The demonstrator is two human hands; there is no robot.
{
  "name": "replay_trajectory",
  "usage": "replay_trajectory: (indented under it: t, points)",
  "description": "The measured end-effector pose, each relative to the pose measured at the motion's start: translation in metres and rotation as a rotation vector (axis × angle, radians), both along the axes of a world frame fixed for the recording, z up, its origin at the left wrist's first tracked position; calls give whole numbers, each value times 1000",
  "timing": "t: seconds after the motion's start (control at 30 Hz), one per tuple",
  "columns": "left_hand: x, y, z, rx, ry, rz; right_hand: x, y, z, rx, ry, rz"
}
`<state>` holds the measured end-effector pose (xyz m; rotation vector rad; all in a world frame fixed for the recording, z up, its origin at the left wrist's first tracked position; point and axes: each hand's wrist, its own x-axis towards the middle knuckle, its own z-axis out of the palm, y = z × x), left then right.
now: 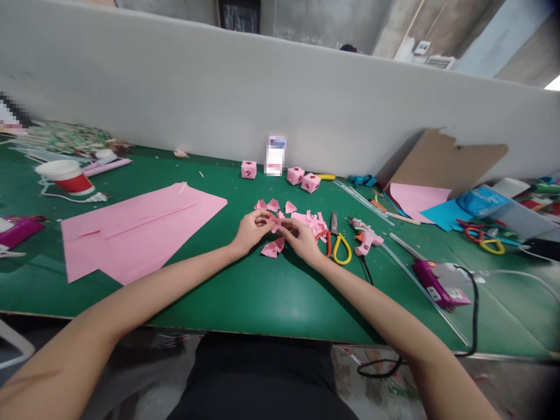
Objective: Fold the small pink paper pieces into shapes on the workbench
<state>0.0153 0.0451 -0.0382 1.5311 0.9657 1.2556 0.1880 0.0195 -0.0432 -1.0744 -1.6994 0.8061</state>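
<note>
Inward from the front edge of the tabletop (249, 303), a paper piece (275, 221) is pinched between left hand (250, 233) and right hand (301, 238), each grip closed.

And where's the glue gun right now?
In the head view, the glue gun lies on the green table, right of the right hand, between the nearer scissors and the purple power strip.

Near edge: bare tabletop (254, 309) | Right: scissors (335, 228), glue gun (368, 238) obstruct
</note>
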Motion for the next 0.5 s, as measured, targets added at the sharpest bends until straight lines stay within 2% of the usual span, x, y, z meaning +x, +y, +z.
replay_trajectory:
  t: [0.33,0.5]
  points:
    - [1,-2,1,124,92,38,2,1,-2,-19,39,31]
    - [2,-7,5,150,123,11,2,1,0,-35,44,-14]
